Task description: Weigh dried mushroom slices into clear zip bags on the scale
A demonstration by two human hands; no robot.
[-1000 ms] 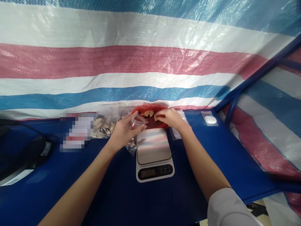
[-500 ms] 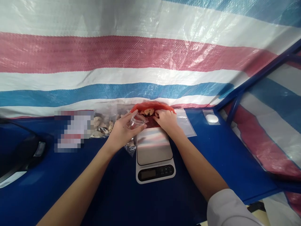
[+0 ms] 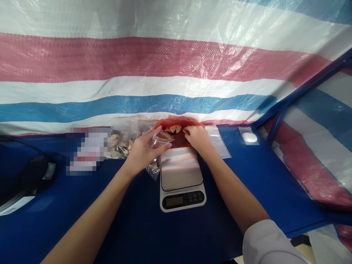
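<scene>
My left hand holds a small clear plastic bag with its mouth held apart, just left of a red bag that holds pale chunks. My right hand reaches into the red bag, its fingers pinched over the chunks; whether a piece is between them is hidden. Both hands hover at the far end of a digital kitchen scale with a bare steel platform, standing on the blue table.
A clear bag of pale pieces lies left of my left hand. Flat clear bags lie right of the red bag, and a small bag with a white disc farther right. A black device sits at the left. A striped tarp walls the back.
My right hand has slid a little left and deeper into the red bag. The view has shifted slightly; my left hand keeps the clear bag in the same place.
</scene>
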